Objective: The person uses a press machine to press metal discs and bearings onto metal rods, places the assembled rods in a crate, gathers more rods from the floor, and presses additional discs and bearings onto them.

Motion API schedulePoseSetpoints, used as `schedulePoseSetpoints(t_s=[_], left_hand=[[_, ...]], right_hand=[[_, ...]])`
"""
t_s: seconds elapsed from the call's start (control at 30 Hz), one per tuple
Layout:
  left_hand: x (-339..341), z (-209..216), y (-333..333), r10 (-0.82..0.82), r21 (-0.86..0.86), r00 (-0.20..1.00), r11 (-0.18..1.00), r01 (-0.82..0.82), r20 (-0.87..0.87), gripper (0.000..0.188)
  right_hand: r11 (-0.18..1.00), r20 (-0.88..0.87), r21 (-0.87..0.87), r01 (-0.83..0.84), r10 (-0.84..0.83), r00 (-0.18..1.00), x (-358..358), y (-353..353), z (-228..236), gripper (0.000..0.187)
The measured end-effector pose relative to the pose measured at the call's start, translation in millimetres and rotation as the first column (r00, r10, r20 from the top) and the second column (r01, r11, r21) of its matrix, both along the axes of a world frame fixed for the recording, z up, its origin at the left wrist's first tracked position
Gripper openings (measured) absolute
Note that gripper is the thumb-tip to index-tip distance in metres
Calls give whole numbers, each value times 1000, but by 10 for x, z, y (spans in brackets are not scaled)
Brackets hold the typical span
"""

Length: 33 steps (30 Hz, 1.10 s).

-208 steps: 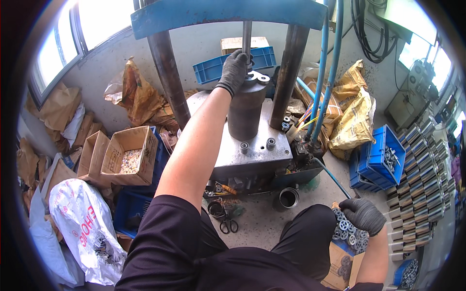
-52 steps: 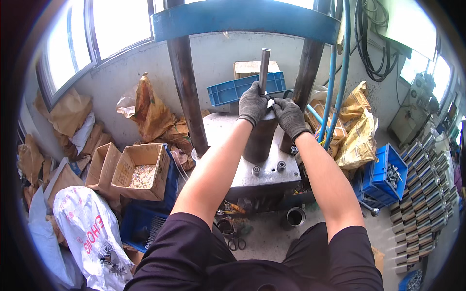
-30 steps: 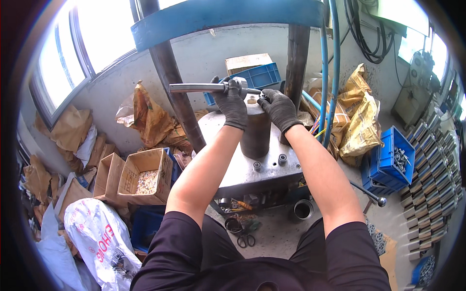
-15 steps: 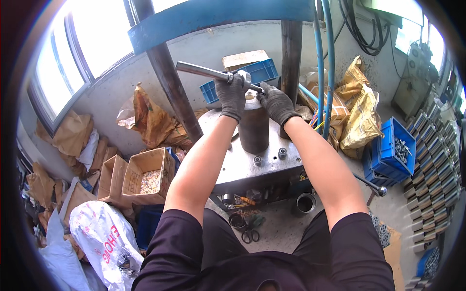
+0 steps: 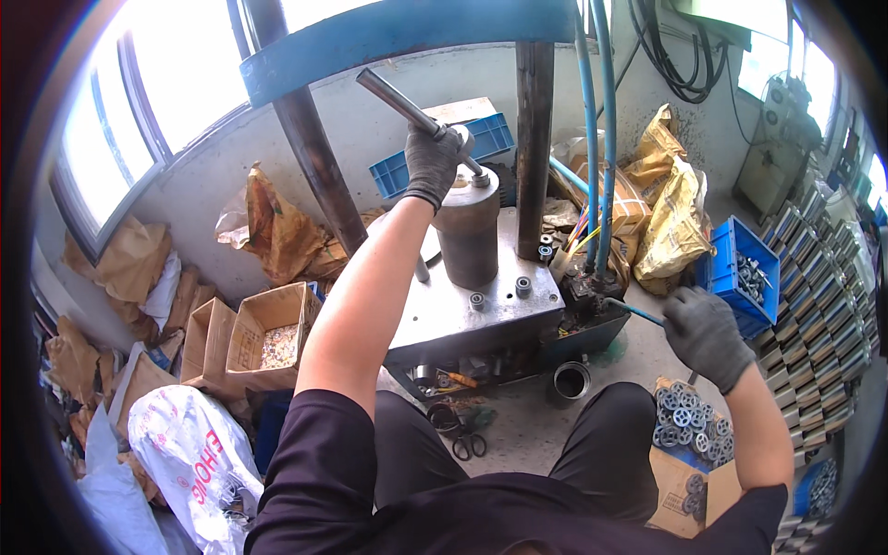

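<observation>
My left hand (image 5: 433, 166), in a dark grey glove, is closed around a long metal rod (image 5: 396, 98) with a round collar near its lower part. The rod slants down to the right, and its lower end meets a small metal ring (image 5: 481, 179) on top of a thick dark steel cylinder (image 5: 467, 242). That cylinder stands upright on the press's steel table (image 5: 430, 324). Off to the right, my gloved right hand (image 5: 708, 335) is closed around a blue-green lever (image 5: 633, 312); the fingers hide its end. Two small bushings (image 5: 477, 302) sit in front of the cylinder.
Steel posts (image 5: 534, 148) and a blue crossbeam (image 5: 407, 44) frame the table. Blue hoses (image 5: 608, 139) hang at the right. A blue crate (image 5: 740, 273) of metal parts stands beyond my right hand. Open cardboard boxes (image 5: 268, 342) lie left; scissors (image 5: 469, 447) lie on the floor.
My right hand has left the cylinder top and moved right and nearer, onto the lever, which is now raised. My left hand still holds the rod, whose upper end tilts higher.
</observation>
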<state>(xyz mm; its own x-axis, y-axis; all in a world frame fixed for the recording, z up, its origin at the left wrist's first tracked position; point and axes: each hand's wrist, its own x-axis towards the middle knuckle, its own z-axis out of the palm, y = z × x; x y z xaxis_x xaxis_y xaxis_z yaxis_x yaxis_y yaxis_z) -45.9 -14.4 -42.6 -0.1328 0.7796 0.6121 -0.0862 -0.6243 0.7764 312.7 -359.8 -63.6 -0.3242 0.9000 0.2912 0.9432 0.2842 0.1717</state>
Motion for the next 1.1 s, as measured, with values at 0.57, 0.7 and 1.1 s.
schedulePoseSetpoints(t_s=[0.57, 0.7, 1.1], left_hand=[[16, 4, 45, -74, -21, 997, 997, 74, 39, 22], [21, 68, 59, 45, -20, 998, 999, -45, -34, 26], [-4, 151, 244, 24, -103, 996, 994, -33, -89, 25]], right_hand=[[873, -219, 476, 111, -4, 976, 521, 1259, 132, 21], [885, -299, 389, 257, -143, 943, 467, 1586, 277, 44], [922, -292, 225, 316, -246, 924, 554, 1729, 313, 23]])
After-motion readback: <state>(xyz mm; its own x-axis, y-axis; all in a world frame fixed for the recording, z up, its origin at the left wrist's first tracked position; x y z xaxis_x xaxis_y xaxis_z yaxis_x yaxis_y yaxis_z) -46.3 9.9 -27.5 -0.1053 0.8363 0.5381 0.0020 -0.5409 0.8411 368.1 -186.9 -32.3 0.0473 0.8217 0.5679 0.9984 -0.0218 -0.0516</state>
